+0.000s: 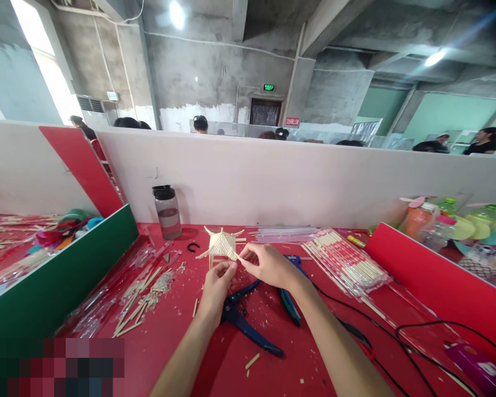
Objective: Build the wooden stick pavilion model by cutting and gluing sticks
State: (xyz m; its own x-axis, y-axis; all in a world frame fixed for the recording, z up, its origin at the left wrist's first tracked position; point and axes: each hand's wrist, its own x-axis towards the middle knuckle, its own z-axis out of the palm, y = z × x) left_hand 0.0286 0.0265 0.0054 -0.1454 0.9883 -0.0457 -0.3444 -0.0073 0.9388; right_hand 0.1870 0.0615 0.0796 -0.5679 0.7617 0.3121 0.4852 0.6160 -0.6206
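A small pavilion model of pale wooden sticks, with a pointed roof and upturned corners, is held above the red table. My left hand is closed on its lower near side, thumb and fingers pinched together. At the roof's right corner, my right hand pinches a short pale stick between thumb and fingers. Beneath my hands lies a dark blue hand cutter. Beside my right forearm rest green-handled pliers, and a blue tool, partly hidden, lies behind my right wrist.
A water bottle stands at the back, near a black curved piece. Cut sticks and plastic wrappers litter the left. Packed chopsticks and a black cable lie right. Green and red dividers flank the table.
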